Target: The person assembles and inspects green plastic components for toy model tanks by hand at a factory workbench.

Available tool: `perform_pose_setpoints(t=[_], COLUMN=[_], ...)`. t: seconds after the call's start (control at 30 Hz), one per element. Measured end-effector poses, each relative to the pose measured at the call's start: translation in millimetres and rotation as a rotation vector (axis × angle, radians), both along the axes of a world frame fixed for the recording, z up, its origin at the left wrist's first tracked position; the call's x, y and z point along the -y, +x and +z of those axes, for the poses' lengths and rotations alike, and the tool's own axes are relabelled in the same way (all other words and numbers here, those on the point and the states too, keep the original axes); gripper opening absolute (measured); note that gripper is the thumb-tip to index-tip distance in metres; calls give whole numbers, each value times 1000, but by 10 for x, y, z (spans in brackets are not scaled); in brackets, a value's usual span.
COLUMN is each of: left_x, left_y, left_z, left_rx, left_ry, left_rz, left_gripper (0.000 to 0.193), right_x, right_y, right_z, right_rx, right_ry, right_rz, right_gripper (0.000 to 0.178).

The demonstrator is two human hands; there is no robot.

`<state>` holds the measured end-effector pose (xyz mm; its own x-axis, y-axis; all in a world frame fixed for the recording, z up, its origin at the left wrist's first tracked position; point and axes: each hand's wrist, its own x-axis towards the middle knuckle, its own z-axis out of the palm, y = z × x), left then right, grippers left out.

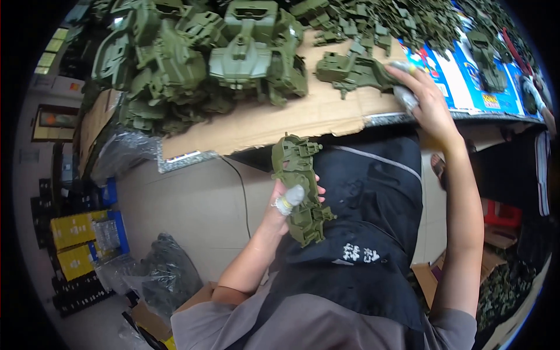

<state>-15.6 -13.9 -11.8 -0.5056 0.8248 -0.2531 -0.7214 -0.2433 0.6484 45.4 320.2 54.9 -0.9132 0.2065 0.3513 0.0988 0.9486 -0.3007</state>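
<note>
My left hand (279,205), a white cover on its thumb, grips a long olive-green plastic chassis-like part (298,169) upright in front of my apron. Open recesses and small pegs show along that part. My right hand (430,104) reaches to the table's front edge, with white covers on its thumb and a finger. Its fingertips close on the right end of a second olive-green plastic part (356,71), which lies on the cardboard. Exactly how the fingers wrap this end is partly hidden.
Large green toy-vehicle bodies (242,55) are piled at the back left of the cardboard (274,119). Loose small green parts (408,26) heap at the far right, near a blue printed sheet (458,87). Yellow boxes (73,233) and dark plastic bags (166,265) stand on the left floor.
</note>
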Motion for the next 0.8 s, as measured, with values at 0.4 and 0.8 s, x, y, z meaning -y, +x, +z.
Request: perform_pose_setpoints(t=[0.4,0.8], left_x=[-109,-31], left_y=[83,470], left_z=[82,-94], left_rx=[-211,-356], left_ry=[-86,-410], left_rz=[138,280], left_gripper=[64,100], right_x=[383,1789], right_y=[269,854], right_z=[-74,-241], right_rx=[-176,60], right_ry=[-647,-879], right_rz=[-122,75], right_gripper=[39,78])
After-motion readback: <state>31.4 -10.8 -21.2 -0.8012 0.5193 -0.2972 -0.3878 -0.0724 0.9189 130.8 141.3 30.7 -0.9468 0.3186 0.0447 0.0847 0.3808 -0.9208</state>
